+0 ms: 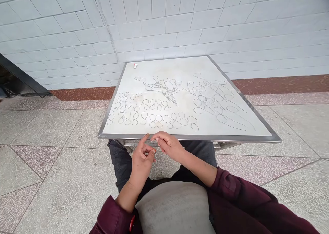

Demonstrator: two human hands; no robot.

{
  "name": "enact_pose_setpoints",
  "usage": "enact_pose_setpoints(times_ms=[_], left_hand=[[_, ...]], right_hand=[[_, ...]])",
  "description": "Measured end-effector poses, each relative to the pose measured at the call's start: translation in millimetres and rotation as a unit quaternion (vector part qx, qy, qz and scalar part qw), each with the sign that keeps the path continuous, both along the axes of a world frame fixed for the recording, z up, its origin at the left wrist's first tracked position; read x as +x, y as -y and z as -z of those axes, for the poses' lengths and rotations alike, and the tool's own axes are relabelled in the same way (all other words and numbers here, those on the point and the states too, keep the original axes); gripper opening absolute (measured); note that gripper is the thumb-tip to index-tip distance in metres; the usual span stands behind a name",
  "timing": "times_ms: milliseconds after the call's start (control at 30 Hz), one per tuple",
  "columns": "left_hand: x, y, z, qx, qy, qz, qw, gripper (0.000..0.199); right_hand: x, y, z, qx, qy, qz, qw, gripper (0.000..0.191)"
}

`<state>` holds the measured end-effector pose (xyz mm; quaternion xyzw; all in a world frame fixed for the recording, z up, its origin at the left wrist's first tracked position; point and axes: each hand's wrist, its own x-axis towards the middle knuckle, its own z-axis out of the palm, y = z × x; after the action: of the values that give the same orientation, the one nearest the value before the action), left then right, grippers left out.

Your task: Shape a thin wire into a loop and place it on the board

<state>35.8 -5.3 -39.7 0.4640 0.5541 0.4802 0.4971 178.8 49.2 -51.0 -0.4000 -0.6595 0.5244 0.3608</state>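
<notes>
Person sat at the near edge of the white, metal-rimmed square worktop (231, 138). Left hand (141, 158) and right hand (168, 145) met just below that edge, each grip pinched narrow on one thin grey wire piece (155, 145), half bent. Rows of finished figure-eight wire loops (144, 117) filled the near-left quarter; a tangled heap of unshaped looped wire (210, 100) lay toward the right edge, much left. Small white-and-red object (135, 65) at far-left corner.

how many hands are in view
2: the left hand and right hand, both at the near edge of the table, pinching a thin wire piece between them.
</notes>
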Motion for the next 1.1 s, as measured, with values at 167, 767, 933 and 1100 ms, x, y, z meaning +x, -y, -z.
enact_pose_setpoints(times_ms=[167, 767, 933, 1100], left_hand=[[-3, 1, -0.2, -0.006, 0.019, 0.002, 1.000, 0.065], [-1, 5, -22.0, -0.050, 0.141, 0.055, 0.987, 0.077], [1, 5, -18.1, -0.058, 0.136, 0.049, 0.988, 0.074], [0, 6, -16.8, -0.051, 0.135, 0.049, 0.988, 0.069]], right_hand=[[8, -3, -8.4, 0.015, 0.018, -0.047, 0.999, 0.020], [24, -28, -3.0, -0.139, -0.148, -0.317, 0.926, 0.039], [24, -28, -2.9, -0.148, -0.156, -0.324, 0.921, 0.033], [23, -28, 0.5, -0.145, -0.173, -0.330, 0.917, 0.034]])
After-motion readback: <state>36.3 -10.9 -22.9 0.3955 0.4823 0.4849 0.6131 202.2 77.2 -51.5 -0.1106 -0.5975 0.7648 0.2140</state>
